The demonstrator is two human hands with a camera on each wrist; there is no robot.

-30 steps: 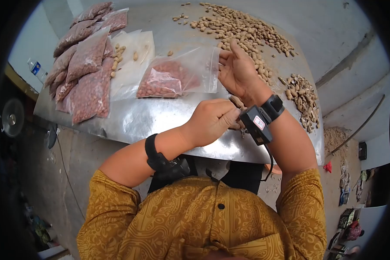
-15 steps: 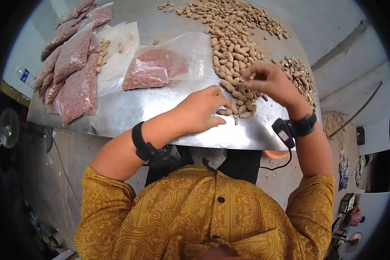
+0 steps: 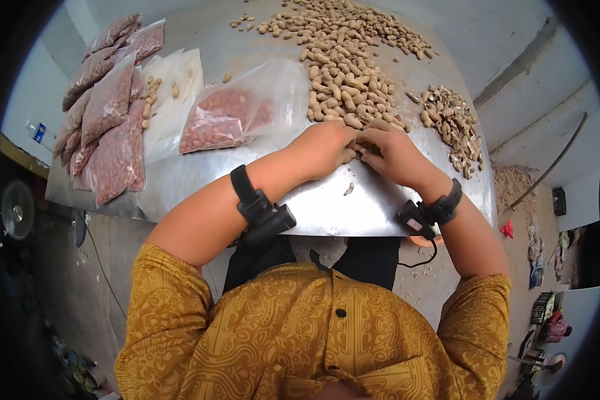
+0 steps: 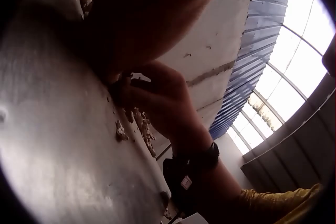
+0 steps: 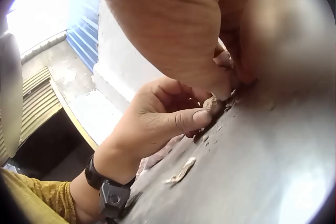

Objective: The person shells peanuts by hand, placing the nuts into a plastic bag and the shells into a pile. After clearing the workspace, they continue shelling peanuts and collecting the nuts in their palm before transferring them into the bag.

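My left hand and right hand meet at the near edge of a heap of unshelled peanuts on the metal table. In the right wrist view, the left hand pinches a peanut between thumb and curled fingers, low over the tabletop. The right hand's thumb and fingers come together right beside it, at the same peanut; its fingertips are partly hidden. From the left wrist view, the right hand shows with bent fingers brought together. A piece of shell lies on the metal nearby.
A clear zip bag of red peanut kernels lies left of the heap. Beyond it are flat empty bags with several peanuts on top, and stacked filled bags. Empty shells form a pile at right.
My right hand has moved from beside the bag's open end to the peanuts, and the left hand has come forward to meet it. Both now work together at the heap's near edge.
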